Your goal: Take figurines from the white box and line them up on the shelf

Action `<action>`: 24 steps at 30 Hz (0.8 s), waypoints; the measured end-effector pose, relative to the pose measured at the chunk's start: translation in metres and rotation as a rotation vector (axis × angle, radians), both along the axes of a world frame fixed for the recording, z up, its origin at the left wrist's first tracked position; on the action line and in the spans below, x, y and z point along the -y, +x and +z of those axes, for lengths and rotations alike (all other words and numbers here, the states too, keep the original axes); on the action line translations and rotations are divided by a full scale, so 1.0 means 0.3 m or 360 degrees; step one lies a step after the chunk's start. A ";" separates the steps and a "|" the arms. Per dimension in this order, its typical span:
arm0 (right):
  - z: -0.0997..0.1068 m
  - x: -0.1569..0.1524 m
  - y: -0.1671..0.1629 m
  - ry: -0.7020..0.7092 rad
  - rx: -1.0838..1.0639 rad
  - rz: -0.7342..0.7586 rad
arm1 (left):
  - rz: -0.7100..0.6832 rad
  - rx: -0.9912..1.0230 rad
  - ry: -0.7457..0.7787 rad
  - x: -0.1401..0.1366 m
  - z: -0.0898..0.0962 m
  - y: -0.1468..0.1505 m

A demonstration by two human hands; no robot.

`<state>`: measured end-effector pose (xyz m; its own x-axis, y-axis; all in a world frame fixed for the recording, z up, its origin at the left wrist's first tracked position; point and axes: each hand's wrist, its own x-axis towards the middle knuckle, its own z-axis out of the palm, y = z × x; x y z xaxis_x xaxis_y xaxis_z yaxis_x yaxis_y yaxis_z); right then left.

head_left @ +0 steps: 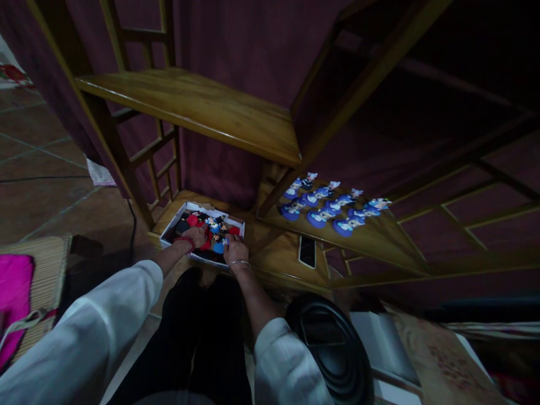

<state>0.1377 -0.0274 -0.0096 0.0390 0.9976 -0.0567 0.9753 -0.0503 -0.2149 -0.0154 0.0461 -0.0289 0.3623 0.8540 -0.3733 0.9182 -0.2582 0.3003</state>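
Observation:
A shallow white cardboard box [172, 228] holds several small figurines [214, 225] in red, black, blue and white, lying close together. My left hand [196, 237], with a red bead bracelet at the wrist, reaches in over the left part, its fingers bent down among red and black pieces. What they grip is too dark to make out. At the box's right side is my right hand [235, 250], wearing a silver bangle. Its fingers are closed around a small blue-and-white figurine [226, 242], partly covered by the hand.
The box rests on a low wooden shelf [270, 256]. A phone [307, 251] lies to its right. Several blue-based figurines [323, 214] stand in rows on a raised shelf. Another wooden shelf [189, 107] juts out above. A black round stool [333, 343] is at lower right.

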 end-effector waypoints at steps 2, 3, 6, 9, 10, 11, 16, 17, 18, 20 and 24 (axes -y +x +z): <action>0.002 -0.001 -0.001 -0.0025 0.0010 -0.0014 | 0.0012 -0.0006 0.0016 0.001 -0.006 -0.001; 0.002 -0.001 -0.001 -0.0033 0.0012 -0.0019 | 0.0025 -0.0013 0.0031 0.002 -0.008 -0.001; -0.001 -0.001 0.000 -0.0020 0.0010 -0.0015 | 0.0070 -0.0049 0.0080 0.008 -0.006 0.001; -0.004 -0.001 0.000 -0.0005 0.0002 0.0000 | 0.0090 -0.0067 0.0130 0.014 0.001 0.004; -0.005 -0.001 0.000 -0.0010 0.0002 0.0002 | 0.0086 -0.0060 0.0147 0.015 0.004 0.005; -0.005 -0.001 0.000 -0.0016 0.0004 0.0000 | 0.0083 -0.0050 0.0164 0.015 0.006 0.005; 0.002 -0.001 -0.003 -0.0036 0.0033 -0.0001 | 0.0045 0.0053 0.0205 0.012 0.001 0.002; 0.002 -0.002 -0.003 -0.0046 0.0042 0.0014 | 0.0034 0.0083 0.0210 0.011 -0.001 0.002; 0.002 -0.003 -0.002 -0.0052 0.0050 0.0030 | 0.0021 0.0113 0.0218 0.010 -0.002 0.002; -0.005 -0.005 0.001 -0.0039 0.0054 0.0063 | -0.0010 0.0161 0.0239 0.009 -0.001 0.003; -0.026 -0.010 0.008 0.0054 0.0031 0.0060 | -0.0041 0.0206 0.0235 0.010 0.009 0.006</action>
<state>0.1400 -0.0245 -0.0175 0.0022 0.9997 -0.0225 0.9804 -0.0066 -0.1967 -0.0136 0.0431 -0.0261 0.4218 0.8858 -0.1934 0.8668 -0.3314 0.3726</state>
